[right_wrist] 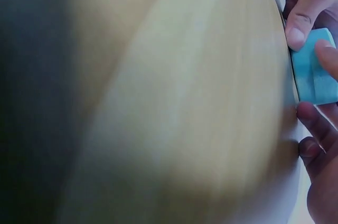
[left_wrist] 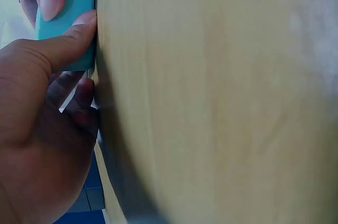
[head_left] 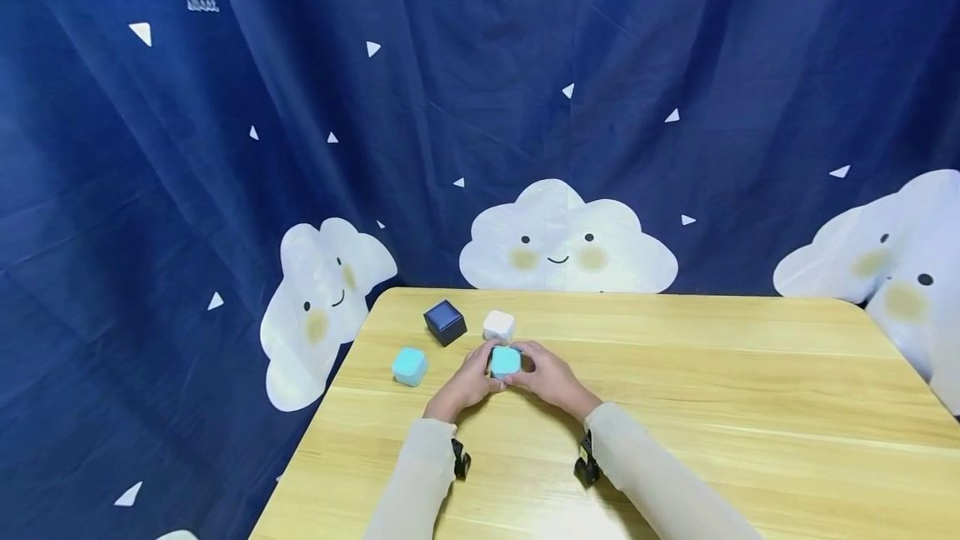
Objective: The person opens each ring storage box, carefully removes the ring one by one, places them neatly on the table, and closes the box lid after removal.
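Note:
A small turquoise box [head_left: 505,362] with rounded corners sits on the table between both hands. My left hand [head_left: 468,380] holds its left side, with thumb at the near edge and fingers toward the back. My right hand [head_left: 553,377] grips the opposite side in the same way. In the left wrist view, the left thumb lies on the face of the turquoise box [left_wrist: 79,5]. From the right wrist view, both thumbs touch the turquoise box [right_wrist: 310,78] near the table surface. A white box [head_left: 498,325] stands just behind the hands.
To the left on the wooden table [head_left: 712,390] are a second turquoise box [head_left: 409,366] and a dark navy box [head_left: 445,322]. A blue curtain [head_left: 420,140] with clouds hangs behind the table's far edge.

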The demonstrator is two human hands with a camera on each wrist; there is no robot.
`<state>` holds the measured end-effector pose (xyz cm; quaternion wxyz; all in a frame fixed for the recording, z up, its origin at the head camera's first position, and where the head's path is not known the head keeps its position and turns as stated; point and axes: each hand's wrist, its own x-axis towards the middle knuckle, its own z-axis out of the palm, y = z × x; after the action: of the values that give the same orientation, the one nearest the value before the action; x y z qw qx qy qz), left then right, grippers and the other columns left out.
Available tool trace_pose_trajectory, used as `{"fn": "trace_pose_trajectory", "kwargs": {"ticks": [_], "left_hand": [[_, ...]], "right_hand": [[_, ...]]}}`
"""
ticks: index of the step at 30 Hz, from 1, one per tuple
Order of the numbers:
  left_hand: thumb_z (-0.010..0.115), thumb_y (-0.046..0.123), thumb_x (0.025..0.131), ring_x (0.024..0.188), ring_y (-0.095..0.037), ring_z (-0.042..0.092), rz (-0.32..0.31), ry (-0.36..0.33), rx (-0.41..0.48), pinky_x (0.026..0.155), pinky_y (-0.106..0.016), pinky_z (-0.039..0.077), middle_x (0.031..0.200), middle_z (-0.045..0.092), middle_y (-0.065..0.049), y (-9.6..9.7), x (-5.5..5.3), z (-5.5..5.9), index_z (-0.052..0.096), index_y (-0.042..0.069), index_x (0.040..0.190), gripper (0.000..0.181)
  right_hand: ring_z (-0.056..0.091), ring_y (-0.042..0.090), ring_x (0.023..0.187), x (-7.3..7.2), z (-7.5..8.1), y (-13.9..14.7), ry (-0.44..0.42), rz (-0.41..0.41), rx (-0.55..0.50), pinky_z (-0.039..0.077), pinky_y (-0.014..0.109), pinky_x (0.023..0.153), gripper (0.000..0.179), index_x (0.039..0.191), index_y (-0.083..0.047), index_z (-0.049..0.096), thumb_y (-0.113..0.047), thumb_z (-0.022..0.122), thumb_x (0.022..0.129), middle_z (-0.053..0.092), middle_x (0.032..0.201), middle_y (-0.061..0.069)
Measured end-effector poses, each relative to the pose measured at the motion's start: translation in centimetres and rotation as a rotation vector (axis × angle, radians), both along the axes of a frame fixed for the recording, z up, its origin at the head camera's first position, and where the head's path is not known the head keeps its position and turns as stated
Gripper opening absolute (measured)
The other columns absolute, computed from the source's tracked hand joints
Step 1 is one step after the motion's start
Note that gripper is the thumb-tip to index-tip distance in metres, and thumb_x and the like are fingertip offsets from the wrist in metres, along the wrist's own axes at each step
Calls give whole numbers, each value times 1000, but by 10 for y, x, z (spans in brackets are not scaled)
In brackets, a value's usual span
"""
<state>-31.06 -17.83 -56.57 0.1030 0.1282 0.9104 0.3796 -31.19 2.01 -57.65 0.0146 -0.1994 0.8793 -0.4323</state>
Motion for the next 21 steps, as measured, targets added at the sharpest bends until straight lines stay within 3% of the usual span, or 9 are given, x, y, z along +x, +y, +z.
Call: {"fn": "trace_pose_trajectory", "kwargs": {"ticks": [9, 21], "left_hand": [[76, 13, 90, 144, -35, 33, 1, 1, -13, 117, -58, 29, 158, 38, -13, 0, 0, -1, 35, 18, 154, 76], [78, 12, 87, 140, -35, 37, 24, 7, 33, 117, -58, 29, 150, 47, -14, -1, -1, -5, 40, 14, 146, 71]], "right_hand": [[54, 35, 131, -2, 2, 4, -35, 17, -45, 42, 58, 108, 58, 139, -16, 60, -33, 79, 87, 59, 142, 10], [50, 36, 134, -10, 0, 4, -144, 17, -142, 43, 57, 107, 57, 138, -16, 61, -39, 77, 88, 56, 145, 12]]}}
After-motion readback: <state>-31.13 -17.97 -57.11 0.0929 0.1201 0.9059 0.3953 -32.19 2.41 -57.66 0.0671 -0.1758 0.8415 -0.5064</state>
